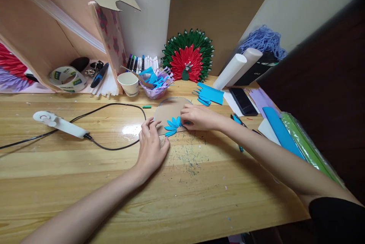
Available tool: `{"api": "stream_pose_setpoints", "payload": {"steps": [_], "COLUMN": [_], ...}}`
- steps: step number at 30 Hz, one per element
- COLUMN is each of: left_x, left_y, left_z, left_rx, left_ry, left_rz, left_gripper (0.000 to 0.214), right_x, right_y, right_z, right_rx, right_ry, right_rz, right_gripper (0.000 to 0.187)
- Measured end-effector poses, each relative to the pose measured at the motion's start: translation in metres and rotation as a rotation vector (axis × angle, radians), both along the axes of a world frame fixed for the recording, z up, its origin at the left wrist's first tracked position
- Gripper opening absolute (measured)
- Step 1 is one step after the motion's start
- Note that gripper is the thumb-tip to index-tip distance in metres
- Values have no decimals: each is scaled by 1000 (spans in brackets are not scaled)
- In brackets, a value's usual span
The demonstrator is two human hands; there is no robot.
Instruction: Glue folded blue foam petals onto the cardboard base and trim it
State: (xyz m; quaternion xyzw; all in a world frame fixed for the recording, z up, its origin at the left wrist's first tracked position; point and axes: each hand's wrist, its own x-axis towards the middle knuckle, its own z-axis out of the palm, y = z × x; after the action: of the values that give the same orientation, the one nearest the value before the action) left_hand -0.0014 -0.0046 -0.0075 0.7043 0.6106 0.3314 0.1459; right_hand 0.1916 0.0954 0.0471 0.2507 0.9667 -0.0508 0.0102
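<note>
A half-round piece of cardboard [167, 111] lies on the wooden table with a small fan of blue folded petals [172, 125] along its straight near edge. My left hand [151, 143] rests at the left side of the cardboard, fingers apart and touching its edge and the table. At the right end of the fan, my right hand [196, 117] is closed in a pinch over a blue petal. Its fingertips hide most of that petal. Beyond the right hand lie blue cut strips [210, 94].
A white glue gun [61, 124] with a looping black cord is at left. Behind are a paper cup [128, 84], a bowl of scraps [155, 91] and a red-green fan figure [186, 57]. Right are a phone [243, 101], scissors [238, 119] and green sheets [305, 141].
</note>
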Motion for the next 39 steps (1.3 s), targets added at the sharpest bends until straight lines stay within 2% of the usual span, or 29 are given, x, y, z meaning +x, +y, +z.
{"api": "stream_pose_setpoints", "payload": {"steps": [11,17,21,24,27,30,32,34,36,37,39], "left_x": [0,0,0,0,1,-1,-1,3,16,25,49], "left_y": [0,0,0,1,-1,-6,-10,-12,-11,-9,-2], "left_z": [0,1,1,1,3,9,15,22,29,31,34], "left_rx": [1,-9,0,20,76,226,346,345,256,211,131], "left_ry": [-12,24,21,-6,-48,-74,-116,-144,-98,-61,-2], "left_rz": [-4,3,-1,-4,-12,-42,-171,-419,-598,-645,-661], "left_gripper": [47,47,47,49,51,48,44,35,23,18,12], "right_x": [-1,5,14,30,58,95,119,138,149,151,149], "right_y": [-1,1,0,-8,-22,-38,-45,-49,-52,-52,-53], "right_z": [-2,-10,-10,-3,2,-4,-12,-19,-25,-26,-28], "right_rx": [46,-34,-99,-77,11,8,-43,-102,-107,-91,-40], "right_ry": [-5,85,216,423,661,870,958,911,779,699,541], "right_rz": [20,0,-10,-175,-533,-871,-1018,-1079,-1083,-1068,-1030], "right_gripper": [15,11,11,11,13,20,25,25,22,20,17]}}
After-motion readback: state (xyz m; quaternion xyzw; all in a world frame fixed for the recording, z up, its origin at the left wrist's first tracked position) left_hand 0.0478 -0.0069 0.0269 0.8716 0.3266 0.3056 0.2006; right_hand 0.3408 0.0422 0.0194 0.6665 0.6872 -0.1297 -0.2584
